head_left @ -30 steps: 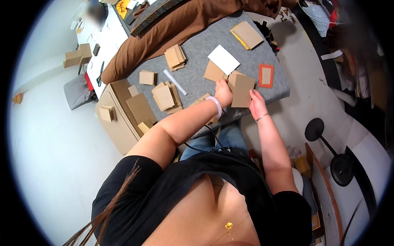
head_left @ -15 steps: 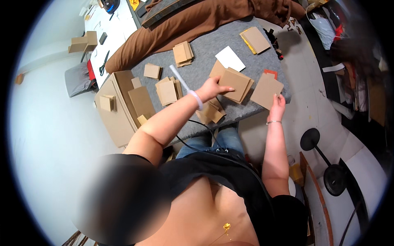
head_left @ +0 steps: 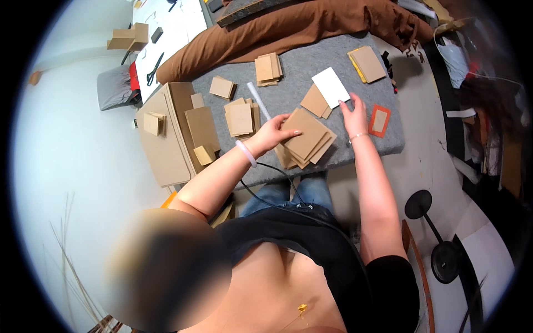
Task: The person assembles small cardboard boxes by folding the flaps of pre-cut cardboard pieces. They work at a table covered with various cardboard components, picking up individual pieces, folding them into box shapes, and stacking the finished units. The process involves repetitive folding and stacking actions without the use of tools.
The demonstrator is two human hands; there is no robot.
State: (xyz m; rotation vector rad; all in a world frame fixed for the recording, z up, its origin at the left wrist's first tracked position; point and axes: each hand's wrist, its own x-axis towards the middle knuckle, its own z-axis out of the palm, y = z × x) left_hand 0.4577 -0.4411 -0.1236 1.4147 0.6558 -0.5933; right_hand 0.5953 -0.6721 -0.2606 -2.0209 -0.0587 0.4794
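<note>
Left hand [head_left: 276,132] lies spread, flat on the near cardboard stack [head_left: 307,140]; right hand [head_left: 355,114], fingers loosely extended, rests just right of it, nearer the white card [head_left: 331,87].

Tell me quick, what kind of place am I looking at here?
Most likely a small craft or bookbinding workshop. A grey felt-covered table holds several stacks of cut brown board, the left hand rests on one stack, and scissors lie on a white worktop beyond.

Brown blanket [head_left: 288,28], black scissors [head_left: 154,67]
</note>
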